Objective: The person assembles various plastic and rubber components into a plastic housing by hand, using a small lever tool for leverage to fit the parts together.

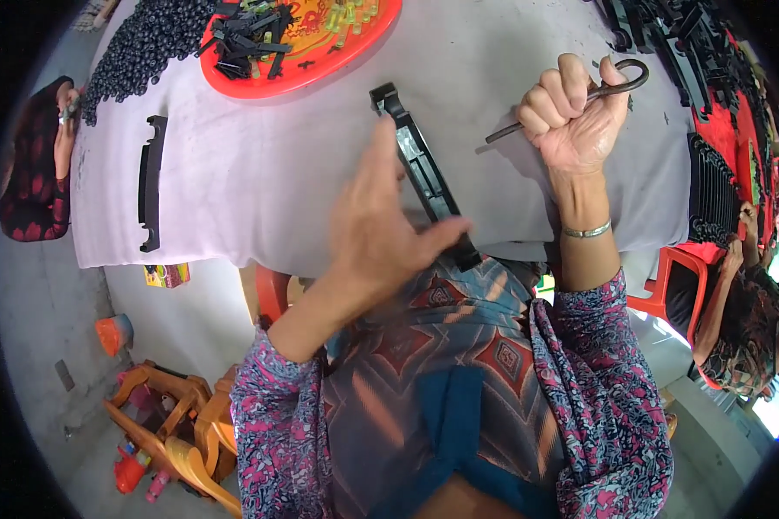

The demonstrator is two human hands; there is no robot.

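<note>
A long black plastic bar (424,169) with clip-like ends lies slantwise in front of me, its near end at the table's edge. My left hand (368,229), blurred by motion, is beside and partly over it, fingers stretched and thumb spread across the near end. Nothing shows in that hand. Further right, my right hand (576,121) is raised palm up, its fingers curled around a dark metal rod (504,133) with a hooked end. A similar black bar (151,183) lies alone on the left of the cloth.
A red tray (299,86) holds black strips and yellow-green pieces at the back. Black beads (147,52) are heaped beside it. Black parts (666,39) pile up at far right, above a stacked row (714,195). People sit at left (35,173) and right (744,320).
</note>
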